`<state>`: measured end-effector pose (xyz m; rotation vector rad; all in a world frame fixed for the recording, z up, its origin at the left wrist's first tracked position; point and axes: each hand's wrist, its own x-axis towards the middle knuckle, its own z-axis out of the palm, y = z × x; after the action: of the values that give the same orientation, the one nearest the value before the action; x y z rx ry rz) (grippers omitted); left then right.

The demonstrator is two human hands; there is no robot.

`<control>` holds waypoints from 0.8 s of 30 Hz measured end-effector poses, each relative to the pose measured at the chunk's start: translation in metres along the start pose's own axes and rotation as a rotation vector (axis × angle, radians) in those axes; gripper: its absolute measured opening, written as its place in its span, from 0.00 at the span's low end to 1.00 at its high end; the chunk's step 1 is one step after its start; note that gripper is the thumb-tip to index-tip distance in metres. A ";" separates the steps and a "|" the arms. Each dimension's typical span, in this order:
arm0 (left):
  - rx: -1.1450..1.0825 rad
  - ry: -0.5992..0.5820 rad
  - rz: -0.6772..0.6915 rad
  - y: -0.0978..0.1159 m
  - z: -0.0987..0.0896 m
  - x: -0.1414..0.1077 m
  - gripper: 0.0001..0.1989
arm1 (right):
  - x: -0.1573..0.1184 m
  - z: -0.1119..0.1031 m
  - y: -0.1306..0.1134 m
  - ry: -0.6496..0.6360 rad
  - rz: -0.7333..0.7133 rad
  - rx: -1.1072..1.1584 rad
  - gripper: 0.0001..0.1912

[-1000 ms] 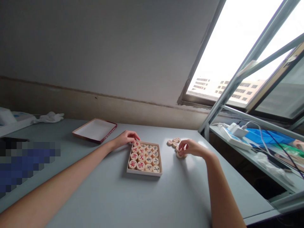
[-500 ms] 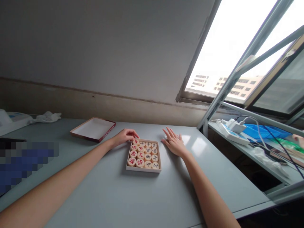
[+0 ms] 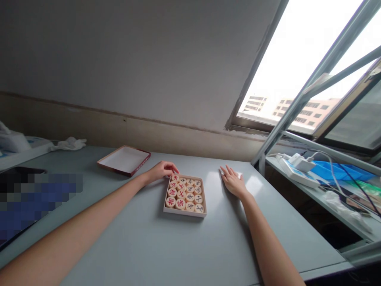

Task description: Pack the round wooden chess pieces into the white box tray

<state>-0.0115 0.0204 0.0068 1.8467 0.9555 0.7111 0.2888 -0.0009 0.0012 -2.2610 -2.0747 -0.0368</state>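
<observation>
A shallow box point(image 3: 184, 212) of round wooden chess pieces point(image 3: 185, 193), marked in red and black, lies on the grey table point(image 3: 143, 246). My left hand point(image 3: 160, 171) rests at the box's far left corner, fingertips touching its edge. To the right of the box my right hand point(image 3: 233, 182) lies flat, palm down, with the fingers spread. The loose pieces that lay there are hidden beneath it.
The box's red-edged lid point(image 3: 124, 159) lies upside down at the back left. A white cloth point(image 3: 69, 143) sits further left. A blurred dark patch point(image 3: 32, 198) covers the table's left. Right of the table, a shelf holds a power strip point(image 3: 299, 171) and cables under an open window.
My right hand has gone from pinching at the loose pieces beside the box to lying flat over them, fingers spread. The left hand has stayed at the box's corner.
</observation>
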 end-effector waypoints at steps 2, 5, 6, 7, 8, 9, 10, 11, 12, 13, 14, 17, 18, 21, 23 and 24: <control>-0.023 -0.011 -0.001 0.000 0.000 0.000 0.11 | -0.003 -0.006 -0.010 0.109 -0.005 -0.003 0.23; -0.051 -0.016 -0.014 0.001 0.001 0.000 0.11 | -0.013 -0.018 -0.038 0.215 -0.264 0.112 0.23; -0.057 -0.017 -0.015 0.002 0.001 0.000 0.12 | -0.018 -0.021 -0.050 0.192 -0.407 0.176 0.21; -0.061 -0.018 -0.011 0.003 0.001 0.000 0.12 | -0.024 -0.024 -0.061 0.153 -0.537 0.231 0.19; -0.060 -0.019 -0.004 0.004 0.001 0.000 0.12 | -0.030 -0.027 -0.072 0.112 -0.641 0.264 0.18; -0.053 -0.017 0.004 0.004 0.001 0.000 0.12 | -0.036 -0.028 -0.081 0.072 -0.716 0.282 0.16; -0.040 -0.014 0.011 0.004 0.001 0.000 0.12 | -0.040 -0.028 -0.089 0.042 -0.759 0.288 0.16; -0.024 -0.009 0.016 0.004 0.000 0.000 0.11 | -0.044 -0.028 -0.095 0.023 -0.782 0.289 0.16; -0.008 -0.005 0.017 0.003 0.000 0.000 0.11 | -0.047 -0.028 -0.099 0.014 -0.789 0.289 0.16; 0.004 -0.003 0.017 0.003 0.000 0.000 0.11 | -0.048 -0.028 -0.101 0.018 -0.784 0.291 0.16; 0.013 -0.003 0.018 0.003 0.000 0.000 0.11 | -0.048 -0.028 -0.101 0.035 -0.771 0.293 0.14; 0.016 -0.011 0.024 0.002 0.000 0.001 0.11 | -0.042 -0.032 -0.090 0.119 -0.697 0.292 0.10; 0.011 -0.014 0.026 0.002 0.000 0.001 0.11 | -0.039 -0.035 -0.083 0.153 -0.662 0.284 0.10; -0.010 -0.019 0.011 0.000 0.000 0.002 0.11 | -0.029 -0.042 -0.054 0.222 -0.525 0.207 0.10; -0.014 -0.017 -0.003 -0.001 0.000 0.002 0.11 | -0.024 -0.045 -0.032 0.208 -0.401 0.118 0.09; -0.011 -0.016 -0.007 -0.001 0.000 0.003 0.11 | -0.023 -0.045 -0.020 0.180 -0.332 0.069 0.09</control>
<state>-0.0106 0.0228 0.0060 1.8354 0.9461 0.6953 0.2683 -0.0248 0.0456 -1.7800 -2.2855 -0.1762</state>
